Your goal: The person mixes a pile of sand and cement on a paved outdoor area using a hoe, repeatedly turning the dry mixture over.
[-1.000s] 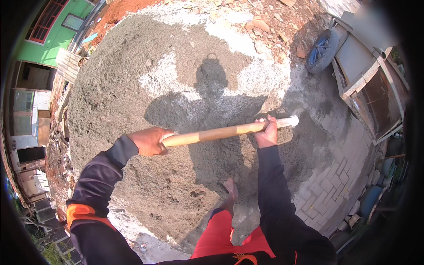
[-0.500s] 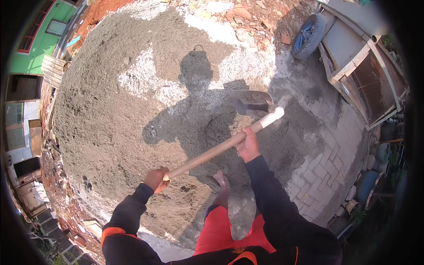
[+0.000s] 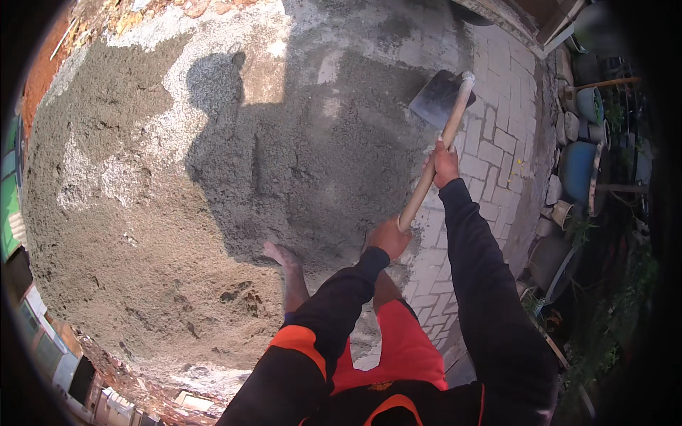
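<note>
Left hand (image 3: 389, 238): fingers curled shut round the butt end of a hoe (image 3: 420, 193). Right hand (image 3: 445, 165): fingers wrapped farther up the same wooden handle (image 3: 453, 117), thumb side uppermost; undersides of both grips hidden. Hoe slants up and rightward from the left fingers, through the right ones, to a dark metal blade (image 3: 433, 99) beyond the right fingertips. Blade over the edge between wet mix and paving; cannot tell whether it touches down.

Left of both sets of fingers: broad spread of grey mix (image 3: 312, 184), part in shadow, paler and sunlit farther out. Just left of the left fingers, a bare foot (image 3: 283, 254) on the mix, the nearest obstacle on that side. Below the left fingers, red shorts (image 3: 412, 344).

Right of the right fingers: pale paving blocks (image 3: 501, 128), bordered by stones (image 3: 555, 190). Past those, a blue tub (image 3: 577, 170), a smaller greenish bowl (image 3: 590, 105) above it, and a stick (image 3: 611, 83) poking out; they crowd that side, well apart from the fingers. Far beyond the right fingers, wooden boards (image 3: 515, 28) at the upper edge. Plants (image 3: 604, 348) lower right, dim.
</note>
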